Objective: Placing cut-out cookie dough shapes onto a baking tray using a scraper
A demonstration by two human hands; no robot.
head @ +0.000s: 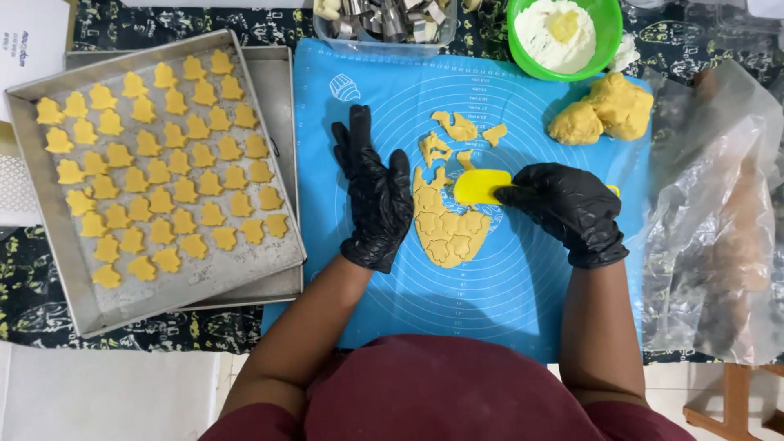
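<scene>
Yellow scraper sits gripped in your right hand at frame centre, touching the cut dough sheet; your left hand lies flat, released. Many cut shapes already fill the tray at left; several remain.

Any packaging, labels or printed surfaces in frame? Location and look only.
White paper sheet: top left corner, rectangular, small dark print.
Blue silicone baking mat: centre, under both hands, white ring markings and a cupcake icon.
Clear crumpled plastic bag: right edge, unprinted.
No screens or signs.
</scene>
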